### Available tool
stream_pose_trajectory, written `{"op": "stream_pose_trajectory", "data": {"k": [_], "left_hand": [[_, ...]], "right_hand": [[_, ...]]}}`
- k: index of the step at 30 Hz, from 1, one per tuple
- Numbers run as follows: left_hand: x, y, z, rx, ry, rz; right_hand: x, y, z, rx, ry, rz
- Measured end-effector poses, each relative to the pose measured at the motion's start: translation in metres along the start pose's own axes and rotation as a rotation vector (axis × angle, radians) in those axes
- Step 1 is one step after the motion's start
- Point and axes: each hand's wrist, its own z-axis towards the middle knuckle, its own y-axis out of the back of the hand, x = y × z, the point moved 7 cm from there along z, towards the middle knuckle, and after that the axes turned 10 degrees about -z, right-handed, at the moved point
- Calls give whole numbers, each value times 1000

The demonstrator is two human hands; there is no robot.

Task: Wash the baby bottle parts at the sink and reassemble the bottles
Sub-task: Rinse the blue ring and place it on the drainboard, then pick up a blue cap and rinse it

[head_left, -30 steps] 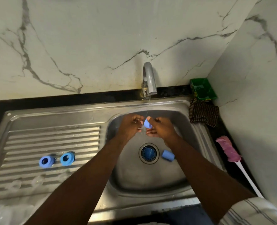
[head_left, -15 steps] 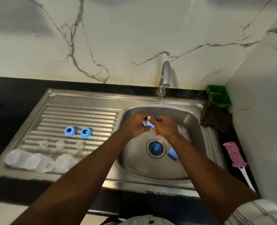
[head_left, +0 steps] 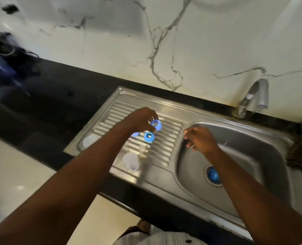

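We count three blue rings. The left hand [head_left: 139,119] pinches one blue ring [head_left: 155,125], thumb and fingertips closed on its rim, and holds it above the far part of the drainboard [head_left: 171,132]. The ring sits just right of the palm. A second ring [head_left: 149,137] lies on the drainboard ribs directly below that hand. A third ring [head_left: 135,134] peeks out beside it, half hidden by the left wrist.

We make out two clear bottles, both blurred: a near bottle [head_left: 130,160] at the drainboard's front edge and a far bottle [head_left: 89,140] at its left end. Something small and clear lies on the drainboard between the second ring and the near bottle, too smeared for us to name.

The right hand [head_left: 199,140] hangs just off the drainboard's right edge, over the basin [head_left: 252,147] rim, with fingers loosely curled and gripping nothing. One tap [head_left: 258,92] stands beyond the drainboard's far right corner. The black table [head_left: 58,96] stretches away to the drainboard's left.
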Motion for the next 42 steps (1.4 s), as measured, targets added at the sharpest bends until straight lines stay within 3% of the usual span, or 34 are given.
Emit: {"op": "stream_pose_trajectory", "data": {"k": [5, 11, 15, 19, 26, 28, 30, 33, 36, 42], "left_hand": [[100, 61, -1, 38, 119, 124], [165, 49, 6, 242, 212, 299], [187, 35, 13, 355, 200, 357], [198, 30, 15, 359, 199, 408], [207, 28, 30, 428, 206, 320], [213, 43, 38, 336, 224, 277], [192, 58, 46, 207, 181, 260], [116, 41, 66, 170, 58, 221], [47, 6, 78, 215, -52, 183], [-63, -95, 65, 367, -200, -65]], "right_hand": [[2, -31, 12, -43, -44, -20], [4, -49, 14, -89, -107, 46], [0, -53, 12, -149, -100, 38], [-4, -51, 8, -176, -105, 22], [-29, -32, 5, -240, -164, 49], [-42, -28, 7, -234, -209, 81], [-65, -18, 6, -228, -265, 126], [-117, 31, -18, -327, -374, 174], [-163, 76, -41, -397, -470, 159], [-216, 126, -48, -353, -549, 57]]}}
